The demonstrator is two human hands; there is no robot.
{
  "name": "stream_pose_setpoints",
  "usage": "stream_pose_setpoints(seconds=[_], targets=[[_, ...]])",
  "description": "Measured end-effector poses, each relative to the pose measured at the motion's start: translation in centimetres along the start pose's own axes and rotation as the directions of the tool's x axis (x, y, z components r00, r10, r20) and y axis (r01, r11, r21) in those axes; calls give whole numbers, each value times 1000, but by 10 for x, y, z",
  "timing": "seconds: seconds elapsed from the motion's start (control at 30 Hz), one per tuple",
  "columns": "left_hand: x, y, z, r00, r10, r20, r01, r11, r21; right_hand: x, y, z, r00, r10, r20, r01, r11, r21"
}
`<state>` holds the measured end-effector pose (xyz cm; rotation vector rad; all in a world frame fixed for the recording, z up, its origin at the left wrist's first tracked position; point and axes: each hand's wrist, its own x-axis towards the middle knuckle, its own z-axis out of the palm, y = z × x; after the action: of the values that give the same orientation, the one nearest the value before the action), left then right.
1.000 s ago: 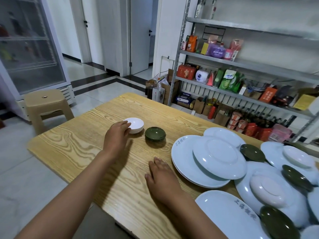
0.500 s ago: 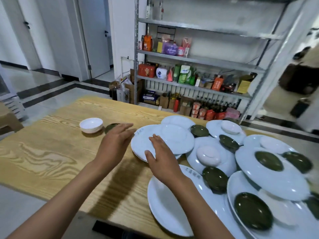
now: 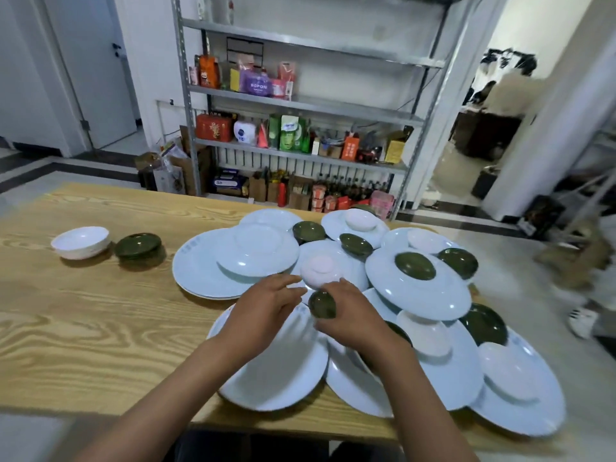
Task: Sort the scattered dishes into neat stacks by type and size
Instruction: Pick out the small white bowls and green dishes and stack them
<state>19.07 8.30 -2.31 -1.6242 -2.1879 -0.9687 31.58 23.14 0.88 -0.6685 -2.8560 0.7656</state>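
Right hand [image 3: 353,320] grips a small green dish [image 3: 321,305] between thumb and curled fingers, holding it tilted just above the near white plates. Left hand [image 3: 266,310] hovers beside it with fingers loosely bent and holding nothing, its fingertips close to the dish and to an upturned white bowl [image 3: 321,270] that rests on a plate behind. On the bench [image 3: 83,328], the far left carries a stack of white bowls [image 3: 81,242] and, just beside it, a stack of green dishes [image 3: 138,245]. The right half of the bench is covered by a jumble of overlapping white plates, with a big plate [image 3: 203,268] at its left edge and a smaller plate [image 3: 258,250] lying on it. More green dishes and upturned white bowls are scattered over the heap; one green dish [image 3: 415,266] sits on an upturned plate [image 3: 420,288]. Behind the bench stands a metal shelf [image 3: 300,105] packed with boxes and packets.
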Motion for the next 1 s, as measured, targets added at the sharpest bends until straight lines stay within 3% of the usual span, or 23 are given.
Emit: stream_pose_setpoints(seconds=[0.2, 0.47, 0.6, 0.8, 1.0], targets=[[-9, -4, 17, 995, -74, 67, 74, 997, 4, 9, 14, 6, 999, -15, 33, 18, 995, -103], [-15, -8, 9, 998, -52, 32, 51, 998, 33, 9, 15, 22, 996, -68, -59, 59, 988, -141], [-15, -8, 4, 994, -110, 19, 109, 993, 42, 6, 8, 28, 986, -111, -127, 92, 985, -147], [-22, -19, -5, 987, -161, 6, 161, 987, 2, 2, -15, 37, 920, -314, -233, 300, 949, -95], [-31, -28, -34, 979, -176, -99, 173, 984, -38, 15, -51, 40, 836, -474, -275, 464, 880, -106]])
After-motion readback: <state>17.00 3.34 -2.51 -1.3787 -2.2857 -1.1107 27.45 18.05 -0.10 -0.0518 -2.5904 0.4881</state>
